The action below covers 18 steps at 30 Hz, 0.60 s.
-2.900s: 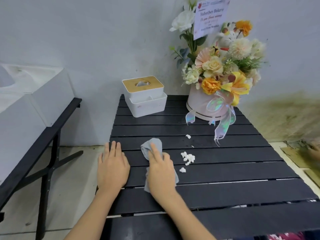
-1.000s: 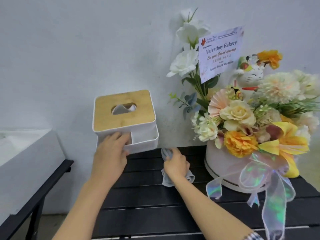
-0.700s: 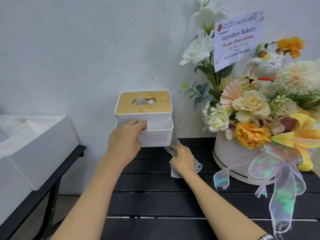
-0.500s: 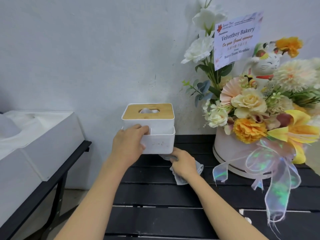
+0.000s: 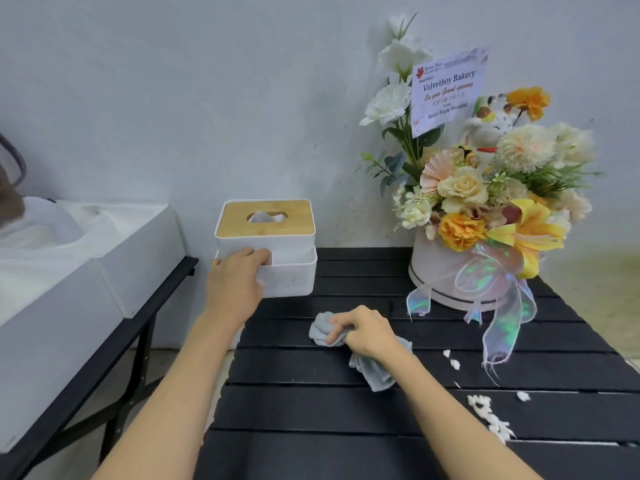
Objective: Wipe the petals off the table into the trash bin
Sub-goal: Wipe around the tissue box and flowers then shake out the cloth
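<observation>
Small white petals lie scattered on the black slatted table at the lower right, with a few more petals under the ribbon. My right hand presses a crumpled grey cloth onto the table's middle, left of the petals. My left hand grips the front left corner of the white tissue box with a wooden lid at the table's back left. No trash bin is in view.
A flower arrangement in a white round box with an iridescent ribbon stands at the back right against the wall. A second black table to the left carries a large white box.
My right hand has drawn the cloth back from under the tissue box toward the table's middle. My left hand has kept its hold on the box. The view has dropped, showing the petals again.
</observation>
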Available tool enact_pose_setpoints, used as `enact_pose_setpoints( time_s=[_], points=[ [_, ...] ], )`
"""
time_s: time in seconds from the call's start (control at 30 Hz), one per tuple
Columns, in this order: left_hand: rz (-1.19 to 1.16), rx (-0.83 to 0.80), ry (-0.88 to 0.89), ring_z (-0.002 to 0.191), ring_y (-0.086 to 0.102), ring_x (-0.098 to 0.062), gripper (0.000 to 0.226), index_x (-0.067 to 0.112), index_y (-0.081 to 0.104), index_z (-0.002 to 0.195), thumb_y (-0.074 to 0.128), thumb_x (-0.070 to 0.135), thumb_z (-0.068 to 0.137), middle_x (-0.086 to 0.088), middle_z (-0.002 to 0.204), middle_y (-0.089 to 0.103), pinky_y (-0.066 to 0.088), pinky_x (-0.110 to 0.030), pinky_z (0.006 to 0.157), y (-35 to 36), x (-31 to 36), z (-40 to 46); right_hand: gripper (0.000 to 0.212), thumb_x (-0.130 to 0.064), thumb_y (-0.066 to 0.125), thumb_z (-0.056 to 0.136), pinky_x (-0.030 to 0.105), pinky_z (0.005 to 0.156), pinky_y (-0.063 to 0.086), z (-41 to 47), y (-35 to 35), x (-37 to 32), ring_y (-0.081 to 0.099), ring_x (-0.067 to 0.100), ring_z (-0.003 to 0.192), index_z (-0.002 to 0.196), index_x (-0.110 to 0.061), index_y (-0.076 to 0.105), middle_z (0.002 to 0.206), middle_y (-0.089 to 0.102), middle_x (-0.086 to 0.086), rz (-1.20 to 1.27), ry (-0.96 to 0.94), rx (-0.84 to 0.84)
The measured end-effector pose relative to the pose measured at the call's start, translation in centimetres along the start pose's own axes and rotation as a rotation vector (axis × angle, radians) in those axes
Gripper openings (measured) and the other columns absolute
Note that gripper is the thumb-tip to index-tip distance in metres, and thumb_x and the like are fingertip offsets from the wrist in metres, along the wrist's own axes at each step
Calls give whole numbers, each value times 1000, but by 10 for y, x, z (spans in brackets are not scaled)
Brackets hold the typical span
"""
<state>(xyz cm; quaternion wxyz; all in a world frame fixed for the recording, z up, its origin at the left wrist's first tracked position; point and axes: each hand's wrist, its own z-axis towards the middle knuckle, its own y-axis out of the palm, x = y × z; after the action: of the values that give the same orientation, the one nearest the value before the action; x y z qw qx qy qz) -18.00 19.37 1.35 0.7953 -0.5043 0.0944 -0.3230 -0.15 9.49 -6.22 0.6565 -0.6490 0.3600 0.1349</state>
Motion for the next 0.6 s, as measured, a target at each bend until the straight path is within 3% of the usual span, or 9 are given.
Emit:
enact_pose_setpoints(
  time_s=[0.1,0.17,0.23,0.3,0.43,0.6],
  points=[
    [-10,6,-11,85,55,-28,24,17,58,94,60,2,76,-2,87,59,27,-30,68,-6,-14,-2,48,7,42,74,29,77,49,15,-17,-13,62,21,95,82,-26,76,106,69,1,150,85,82],
    [-29,17,-27,85,55,-27,24,19,57,95,60,3,77,0,88,59,29,-30,69,-7,-24,3,48,5,41,77,26,74,45,42,-23,-22,59,22,99,101,-25,70,115,64,3,201,90,231],
    [-42,39,-31,81,53,-24,21,21,53,90,60,5,78,3,84,55,31,-30,68,-4,-32,8,55,3,45,82,30,89,43,75,-15,-34,51,25,119,129,-24,51,135,52,5,187,57,256],
    [-53,50,-22,75,47,-19,25,24,47,84,62,6,78,7,81,51,33,-30,67,0,-40,10,63,-2,54,84,33,100,39,101,9,-43,43,28,129,141,-17,32,144,41,10,143,77,188],
    [-28,55,-26,74,42,-15,20,21,54,89,65,8,78,6,84,55,34,-29,64,1,-51,11,44,-4,53,83,31,91,42,99,47,-43,53,28,115,126,-12,46,127,55,10,-119,68,171],
    [-13,66,-41,78,53,-21,21,19,58,92,69,9,76,2,88,62,37,-28,64,-1,-53,0,56,-6,50,87,29,93,46,35,42,-22,58,23,110,137,-28,41,127,57,4,-47,-136,23]
  ],
)
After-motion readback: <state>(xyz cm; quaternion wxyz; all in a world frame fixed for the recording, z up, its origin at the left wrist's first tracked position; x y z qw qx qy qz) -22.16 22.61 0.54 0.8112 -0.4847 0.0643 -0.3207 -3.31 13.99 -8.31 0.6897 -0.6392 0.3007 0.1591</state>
